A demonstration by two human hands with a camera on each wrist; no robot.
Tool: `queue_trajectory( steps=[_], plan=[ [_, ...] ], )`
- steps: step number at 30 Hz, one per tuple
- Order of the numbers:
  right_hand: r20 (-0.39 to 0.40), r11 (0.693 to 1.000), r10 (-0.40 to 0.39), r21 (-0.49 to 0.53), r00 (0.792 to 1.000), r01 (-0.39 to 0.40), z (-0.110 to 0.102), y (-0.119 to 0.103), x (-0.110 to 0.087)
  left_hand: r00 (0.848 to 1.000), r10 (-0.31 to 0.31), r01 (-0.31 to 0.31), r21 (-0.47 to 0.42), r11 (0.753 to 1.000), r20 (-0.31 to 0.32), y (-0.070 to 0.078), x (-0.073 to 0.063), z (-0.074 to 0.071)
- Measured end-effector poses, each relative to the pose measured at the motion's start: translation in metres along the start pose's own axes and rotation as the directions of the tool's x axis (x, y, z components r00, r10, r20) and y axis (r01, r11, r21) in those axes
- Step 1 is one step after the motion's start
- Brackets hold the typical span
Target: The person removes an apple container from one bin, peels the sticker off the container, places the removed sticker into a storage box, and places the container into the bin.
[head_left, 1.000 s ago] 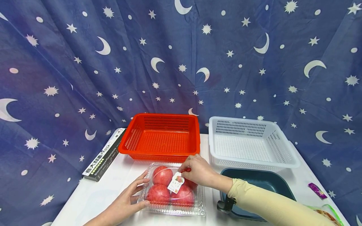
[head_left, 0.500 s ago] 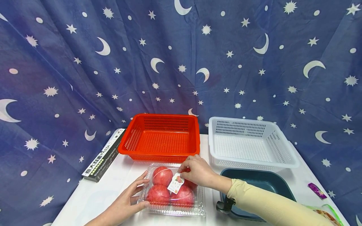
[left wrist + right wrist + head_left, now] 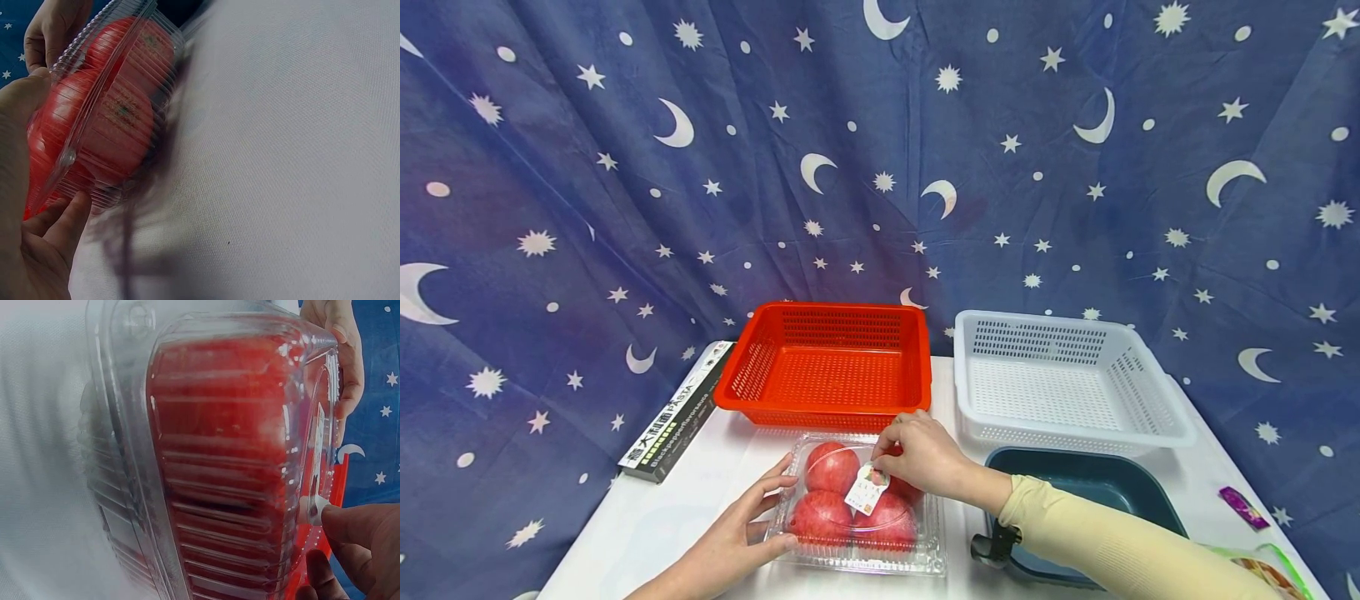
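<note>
A clear plastic clamshell box (image 3: 928, 554) of several round red fruits (image 3: 822, 515) sits on the white table. My left hand (image 3: 737, 527) holds the box at its left side, thumb at the front corner and fingers spread toward the back. In the left wrist view the box wall lies between that thumb and the fingers (image 3: 70, 228). A white printed label (image 3: 862, 493) with a fruit picture is on the lid. My right hand (image 3: 921, 454) reaches over the box from the right and pinches the label's upper end between thumb and fingertip, also visible in the right wrist view.
A red basket (image 3: 831, 417) stands behind the box, with a white basket (image 3: 1075, 433) to its right. Beneath the right forearm is a dark teal tub (image 3: 1157, 500). A pasta box (image 3: 677, 417) lies at left; a purple packet (image 3: 1242, 508) and a green-edged bag (image 3: 1273, 560) lie at right.
</note>
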State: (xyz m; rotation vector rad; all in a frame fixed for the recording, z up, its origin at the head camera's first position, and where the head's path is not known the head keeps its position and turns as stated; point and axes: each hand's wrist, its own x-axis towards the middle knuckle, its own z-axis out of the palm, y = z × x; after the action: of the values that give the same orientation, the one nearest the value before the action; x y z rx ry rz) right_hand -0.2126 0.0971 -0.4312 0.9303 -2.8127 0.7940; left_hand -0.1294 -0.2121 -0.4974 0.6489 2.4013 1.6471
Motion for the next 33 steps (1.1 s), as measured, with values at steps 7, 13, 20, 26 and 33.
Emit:
queue_trajectory(
  steps=[7, 13, 20, 26, 33],
  plan=[
    [-0.005, 1.0, -0.019, 0.012, 1.0, 0.019, -0.001, -0.003, 0.0, 1.0, 0.011, -0.011, 0.003, 1.0, 0.013, 0.0, 0.0, 0.0],
    [0.017, 0.998, -0.027, 0.056, 0.999, 0.026, -0.004, -0.005, 0.0, 1.0, 0.004, -0.004, 0.01, 1.0, 0.012, -0.001, 0.0, 0.0],
    [0.063, 0.992, -0.011, 0.129, 0.998, 0.003, -0.008, -0.008, -0.001, 1.0, -0.012, 0.012, 0.005, 1.0, 0.008, 0.0, 0.0, 0.0],
    [0.049, 0.993, -0.035, 0.113, 0.998, 0.03, -0.01, -0.01, -0.001, 1.0, -0.025, 0.025, 0.001, 1.0, 0.001, 0.001, 0.0, 0.0],
    [0.062, 0.99, -0.03, 0.14, 0.998, 0.021, -0.013, -0.013, -0.002, 0.999, -0.034, 0.034, 0.002, 0.999, 0.001, 0.002, 0.0, 0.0]
  ],
)
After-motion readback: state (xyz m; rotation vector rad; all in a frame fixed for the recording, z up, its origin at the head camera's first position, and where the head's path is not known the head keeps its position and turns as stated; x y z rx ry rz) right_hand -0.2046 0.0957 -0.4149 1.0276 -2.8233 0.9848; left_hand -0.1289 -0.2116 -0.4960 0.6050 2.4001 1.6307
